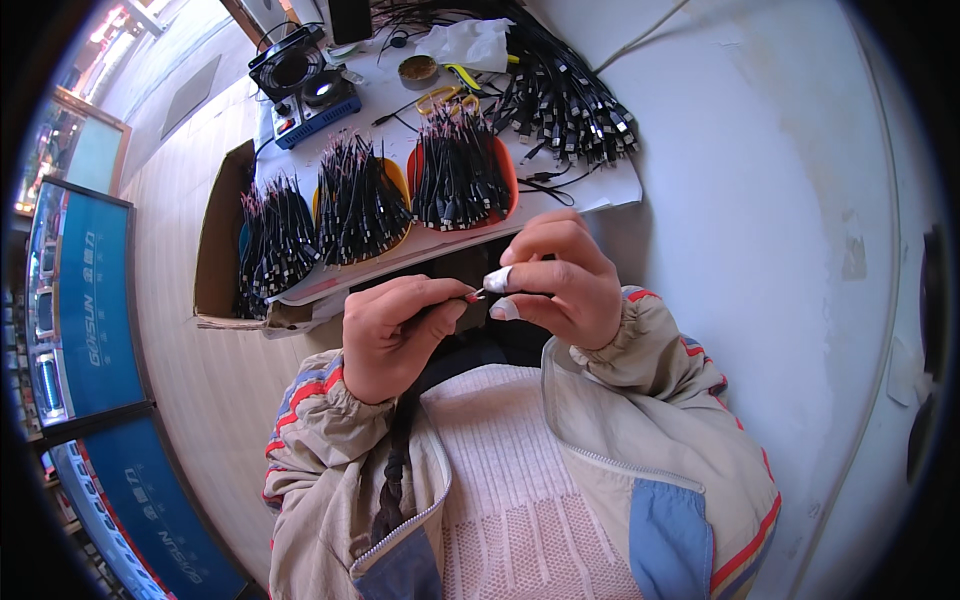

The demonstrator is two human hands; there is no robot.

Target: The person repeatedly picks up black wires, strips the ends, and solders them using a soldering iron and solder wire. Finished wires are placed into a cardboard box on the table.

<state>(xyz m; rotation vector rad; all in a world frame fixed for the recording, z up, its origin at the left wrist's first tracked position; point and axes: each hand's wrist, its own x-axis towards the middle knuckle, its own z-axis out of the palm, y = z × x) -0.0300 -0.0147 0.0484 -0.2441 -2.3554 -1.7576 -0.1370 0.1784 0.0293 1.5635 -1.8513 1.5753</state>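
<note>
In front of my chest both hands meet, fingertips almost touching. My left hand (395, 325) pinches a thin wire (478, 296) with a reddish, bright end between thumb and index finger. My right hand (570, 275) is closed in a pinch facing it, with white wraps on two fingertips; what it grips is mostly hidden by the fingers. Just beyond lie short black cables with metal plugs and pinkish wire ends, standing in a red bin (514, 185), a yellow bin (403, 186) and a third bunch (275, 235) at the left.
A large bundle of black cables (570, 100) lies at the table's far right. Behind the bins are yellow-handled scissors (440, 100), a round tin (418, 72) and a blue device with a fan (315, 115). A cardboard box (222, 235) flanks the white table (610, 190). A white wall rises at right.
</note>
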